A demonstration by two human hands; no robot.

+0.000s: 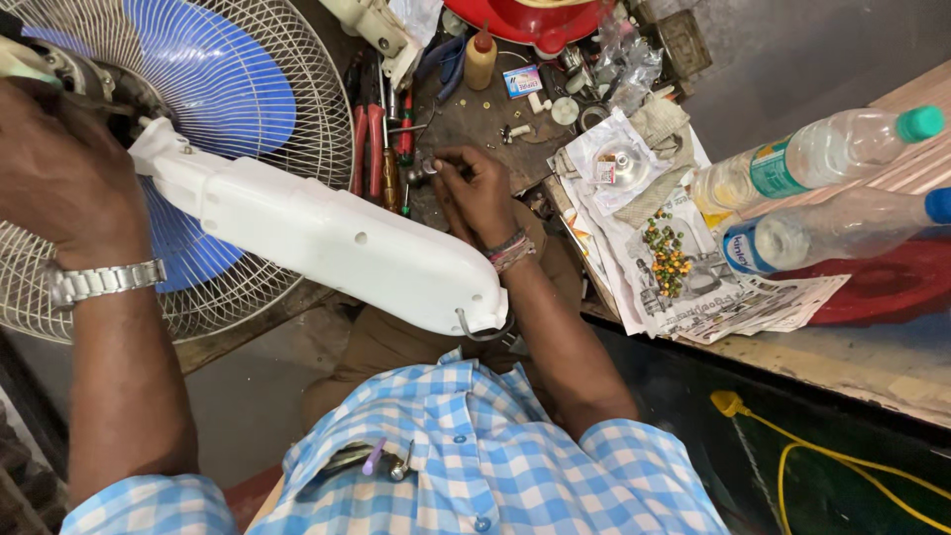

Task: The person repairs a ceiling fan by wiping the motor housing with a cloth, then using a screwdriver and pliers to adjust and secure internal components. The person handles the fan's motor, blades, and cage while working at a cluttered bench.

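A table fan lies tilted across my lap, its white stand neck (327, 238) pointing toward me and its blue blades (213, 84) behind a wire guard (317, 89). My left hand (54, 163), with a metal watch on the wrist, grips the motor end of the fan at the upper left. Past the fan neck, my right hand (475, 193) pinches a small dark metal part (421, 173) over the cluttered workbench (475, 114). Red-handled tools (371, 149) lie just left of that hand.
Newspaper sheets (684, 287) with small packets lie right of the bench. Two clear plastic bottles (812, 159) rest on a wooden ledge at right. A small yellow bottle (480, 59) and a red object (540, 20) sit at the back. A yellow cord (822, 456) lies on the floor.
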